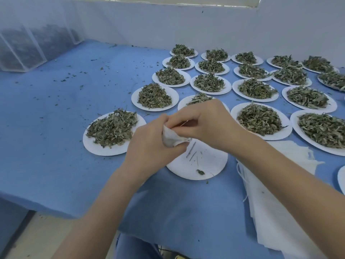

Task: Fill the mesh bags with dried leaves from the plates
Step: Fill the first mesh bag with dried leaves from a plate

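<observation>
My left hand grips a small white mesh bag bulging with leaves, held above a nearly bare white plate that carries only a few stems and crumbs. My right hand pinches the bag's top edge from the right. Several white plates heaped with dried green leaves surround them, the closest being one on the left and one on the right.
A stack of flat white mesh bags lies at the right on the blue table cover. Filled mesh sacks stand at the far left against the wall. Leaf crumbs dot the cloth. The table's near edge is at lower left.
</observation>
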